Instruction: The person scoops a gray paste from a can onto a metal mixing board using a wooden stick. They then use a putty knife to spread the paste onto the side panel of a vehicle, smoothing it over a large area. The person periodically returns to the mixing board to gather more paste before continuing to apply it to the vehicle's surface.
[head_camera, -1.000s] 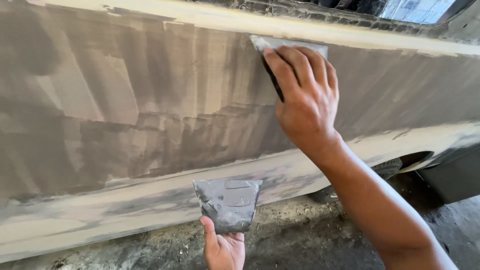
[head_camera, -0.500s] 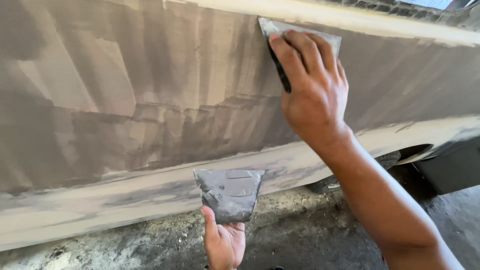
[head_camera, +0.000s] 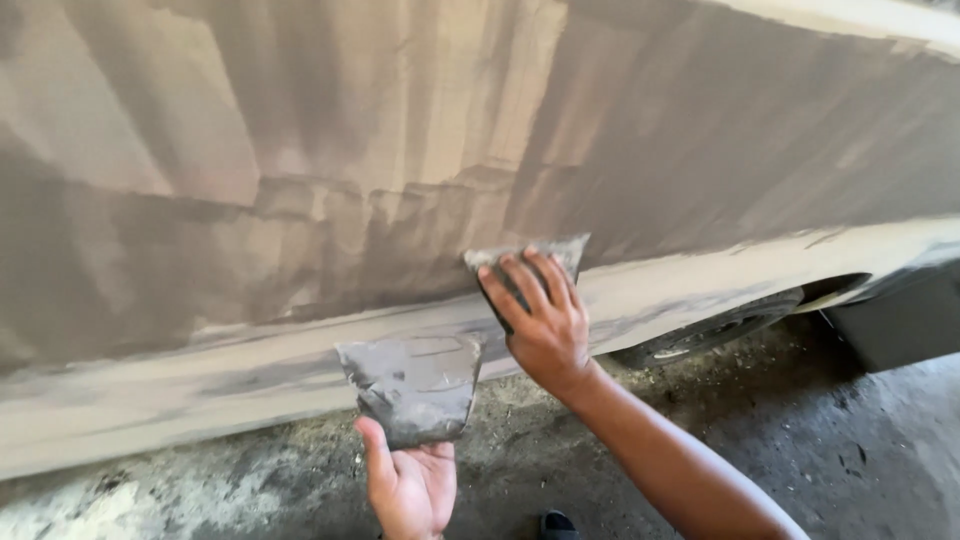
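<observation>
I am pressing my right hand (head_camera: 545, 320), fingers spread flat on the putty spreader (head_camera: 530, 255), now dragged down to the car panel (head_camera: 300, 180)'s lower crease. My left hand (head_camera: 410, 485) is pinching the filler-loaded board (head_camera: 415, 385) at seven o'clock.

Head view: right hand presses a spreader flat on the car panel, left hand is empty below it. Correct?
Not quite. The head view shows the left hand is not empty: it holds a filler-smeared board. The right hand does press a spreader against the car panel.
</observation>
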